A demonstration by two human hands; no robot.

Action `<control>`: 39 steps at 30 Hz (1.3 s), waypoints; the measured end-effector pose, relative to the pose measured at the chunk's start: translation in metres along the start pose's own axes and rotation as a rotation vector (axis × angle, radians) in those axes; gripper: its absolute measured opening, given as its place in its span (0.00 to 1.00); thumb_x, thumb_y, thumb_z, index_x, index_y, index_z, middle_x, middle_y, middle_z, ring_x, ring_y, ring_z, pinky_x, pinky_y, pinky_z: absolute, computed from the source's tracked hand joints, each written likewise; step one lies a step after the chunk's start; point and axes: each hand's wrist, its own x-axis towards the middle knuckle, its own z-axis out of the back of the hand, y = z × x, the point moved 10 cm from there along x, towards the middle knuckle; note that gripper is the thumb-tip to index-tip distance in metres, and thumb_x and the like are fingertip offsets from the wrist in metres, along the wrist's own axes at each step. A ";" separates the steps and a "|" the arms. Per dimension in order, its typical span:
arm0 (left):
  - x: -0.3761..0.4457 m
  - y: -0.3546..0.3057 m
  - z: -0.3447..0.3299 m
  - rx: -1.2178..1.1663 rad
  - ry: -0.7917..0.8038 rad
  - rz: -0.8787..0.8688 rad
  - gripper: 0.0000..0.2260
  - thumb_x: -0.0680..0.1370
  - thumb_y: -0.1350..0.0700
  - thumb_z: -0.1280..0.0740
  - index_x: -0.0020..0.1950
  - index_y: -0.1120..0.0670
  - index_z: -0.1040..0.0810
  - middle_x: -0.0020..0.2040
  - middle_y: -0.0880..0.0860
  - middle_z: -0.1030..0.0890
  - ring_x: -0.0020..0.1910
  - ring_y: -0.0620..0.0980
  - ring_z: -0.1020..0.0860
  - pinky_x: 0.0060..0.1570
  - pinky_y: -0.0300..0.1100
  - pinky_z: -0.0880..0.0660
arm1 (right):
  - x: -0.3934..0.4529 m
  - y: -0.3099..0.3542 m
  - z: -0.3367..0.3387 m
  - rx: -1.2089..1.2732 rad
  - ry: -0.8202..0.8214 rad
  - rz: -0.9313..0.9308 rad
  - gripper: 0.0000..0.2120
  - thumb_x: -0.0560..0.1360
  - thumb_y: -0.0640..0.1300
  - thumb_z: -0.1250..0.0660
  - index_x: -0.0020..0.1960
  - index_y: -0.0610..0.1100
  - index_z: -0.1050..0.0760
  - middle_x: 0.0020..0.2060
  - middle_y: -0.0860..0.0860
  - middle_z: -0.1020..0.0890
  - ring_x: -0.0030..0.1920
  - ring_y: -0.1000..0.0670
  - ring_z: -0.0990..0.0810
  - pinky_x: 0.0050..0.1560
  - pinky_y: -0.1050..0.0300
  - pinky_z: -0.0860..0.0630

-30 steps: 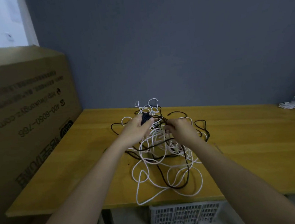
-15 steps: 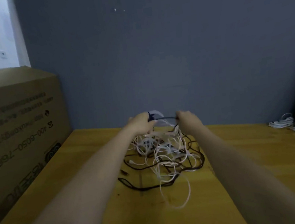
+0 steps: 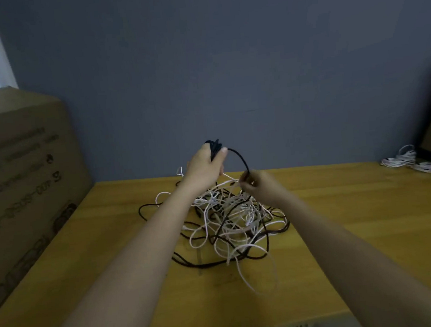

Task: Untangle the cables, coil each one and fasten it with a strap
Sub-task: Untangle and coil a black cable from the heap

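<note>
Left hand [image 3: 204,168] grips a black cable bundle [image 3: 214,147]; right hand [image 3: 259,184], at 4 o'clock, pinches its strand [image 3: 240,158] above tangled cables [image 3: 235,219] on the counter [image 3: 357,216].

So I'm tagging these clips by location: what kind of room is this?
Probably a storeroom or plain workroom, not a home: a bare wooden table against a grey wall, a big printed cardboard box beside it, and tangled cables being sorted.
</note>
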 end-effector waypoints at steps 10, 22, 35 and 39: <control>-0.033 0.014 0.040 -0.586 -0.175 0.163 0.09 0.84 0.53 0.45 0.50 0.57 0.30 0.33 0.50 0.19 0.21 0.38 0.30 0.28 0.29 0.33 | -0.047 -0.051 0.004 -0.350 -0.204 -0.098 0.14 0.82 0.52 0.45 0.62 0.48 0.28 0.42 0.47 0.18 0.36 0.46 0.23 0.31 0.54 0.32; -0.055 -0.007 0.027 -0.400 0.040 0.051 0.10 0.84 0.51 0.46 0.49 0.55 0.30 0.42 0.57 0.15 0.21 0.42 0.40 0.24 0.30 0.38 | -0.038 -0.021 -0.017 -0.416 -0.022 0.048 0.24 0.80 0.53 0.41 0.74 0.49 0.37 0.67 0.49 0.29 0.68 0.44 0.35 0.64 0.48 0.35; -0.064 0.026 0.025 -0.184 -0.037 0.155 0.11 0.83 0.49 0.45 0.57 0.56 0.33 0.38 0.48 0.15 0.42 0.49 0.24 0.33 0.28 0.33 | -0.047 0.009 0.020 0.431 -0.327 -0.020 0.07 0.75 0.44 0.30 0.43 0.41 0.18 0.25 0.57 0.23 0.25 0.62 0.29 0.30 0.66 0.34; -0.058 0.030 -0.003 -0.139 -0.017 0.192 0.17 0.80 0.45 0.39 0.57 0.58 0.31 0.43 0.47 0.17 0.46 0.49 0.21 0.43 0.35 0.26 | -0.047 0.013 0.007 0.504 -0.271 -0.061 0.06 0.76 0.44 0.31 0.47 0.42 0.17 0.24 0.57 0.24 0.23 0.62 0.31 0.30 0.65 0.35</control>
